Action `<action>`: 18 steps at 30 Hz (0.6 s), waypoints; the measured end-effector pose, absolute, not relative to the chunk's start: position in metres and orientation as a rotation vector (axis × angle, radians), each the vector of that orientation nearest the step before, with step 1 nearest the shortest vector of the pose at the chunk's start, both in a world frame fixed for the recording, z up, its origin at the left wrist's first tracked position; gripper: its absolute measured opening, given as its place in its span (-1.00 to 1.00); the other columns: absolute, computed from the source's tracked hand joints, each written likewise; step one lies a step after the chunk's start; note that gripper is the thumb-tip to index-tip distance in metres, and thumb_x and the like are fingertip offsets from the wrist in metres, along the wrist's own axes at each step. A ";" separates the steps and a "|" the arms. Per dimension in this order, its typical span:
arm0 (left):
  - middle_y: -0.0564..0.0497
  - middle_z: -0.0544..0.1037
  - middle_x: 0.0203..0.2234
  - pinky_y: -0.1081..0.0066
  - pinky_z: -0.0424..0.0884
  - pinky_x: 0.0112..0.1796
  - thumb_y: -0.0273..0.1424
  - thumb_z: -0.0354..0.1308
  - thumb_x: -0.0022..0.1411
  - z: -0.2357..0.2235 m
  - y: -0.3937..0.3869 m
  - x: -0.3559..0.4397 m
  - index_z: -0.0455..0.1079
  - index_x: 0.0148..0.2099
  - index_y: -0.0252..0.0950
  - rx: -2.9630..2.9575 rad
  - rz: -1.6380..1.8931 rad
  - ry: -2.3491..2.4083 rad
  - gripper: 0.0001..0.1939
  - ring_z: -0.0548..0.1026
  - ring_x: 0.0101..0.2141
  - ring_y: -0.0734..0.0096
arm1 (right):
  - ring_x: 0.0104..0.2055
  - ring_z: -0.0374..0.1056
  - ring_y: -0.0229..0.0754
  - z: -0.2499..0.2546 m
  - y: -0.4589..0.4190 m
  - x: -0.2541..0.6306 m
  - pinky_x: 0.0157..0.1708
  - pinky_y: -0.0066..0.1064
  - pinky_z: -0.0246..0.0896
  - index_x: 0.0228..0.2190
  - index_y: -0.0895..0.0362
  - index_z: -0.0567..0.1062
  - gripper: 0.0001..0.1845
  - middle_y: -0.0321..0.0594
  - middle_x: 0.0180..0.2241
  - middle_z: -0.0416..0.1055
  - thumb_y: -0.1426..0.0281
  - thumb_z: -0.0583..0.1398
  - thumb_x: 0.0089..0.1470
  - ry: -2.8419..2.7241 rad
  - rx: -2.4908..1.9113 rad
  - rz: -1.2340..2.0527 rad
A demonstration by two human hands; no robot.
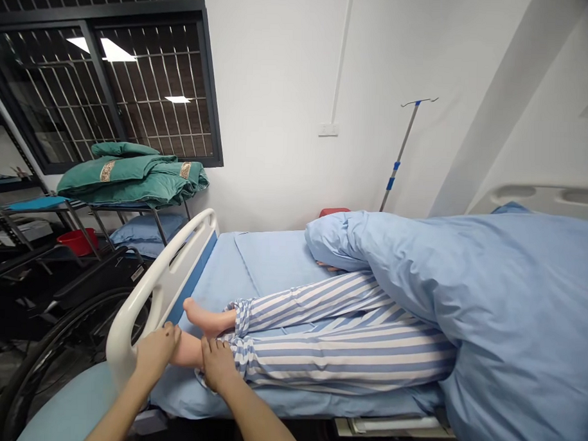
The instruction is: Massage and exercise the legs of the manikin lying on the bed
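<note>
Upper body apparently under duvet (488, 304)

Blue-and-white stripes are running across the pyjama trousers (347, 354), pale blue is colouring the bed sheet (273, 261) and duvet (503, 298), and gold patterned bands are edging the dark green folded quilts (126, 179).

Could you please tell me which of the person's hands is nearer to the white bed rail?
Left. The left hand sits beside the white bed rail, on the lower foot; the right hand is farther away, at that foot's ankle by the striped trouser cuff.
</note>
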State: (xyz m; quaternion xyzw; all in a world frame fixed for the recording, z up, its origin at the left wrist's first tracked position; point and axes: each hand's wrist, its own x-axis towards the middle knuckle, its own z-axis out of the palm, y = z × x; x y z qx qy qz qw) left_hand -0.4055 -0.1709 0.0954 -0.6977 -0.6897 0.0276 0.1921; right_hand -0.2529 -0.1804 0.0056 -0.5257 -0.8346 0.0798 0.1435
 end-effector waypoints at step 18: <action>-0.10 0.53 -0.46 0.33 0.31 -0.34 -0.13 -0.13 0.06 0.095 -0.100 -0.425 0.44 -0.42 -0.36 -2.661 0.005 -2.301 -0.55 0.46 -0.36 0.19 | -0.02 0.21 0.07 0.001 -0.176 -0.253 -0.07 -0.04 0.13 0.11 0.25 0.03 -0.19 0.14 -0.03 0.24 0.30 0.19 -0.15 -2.399 -1.514 0.302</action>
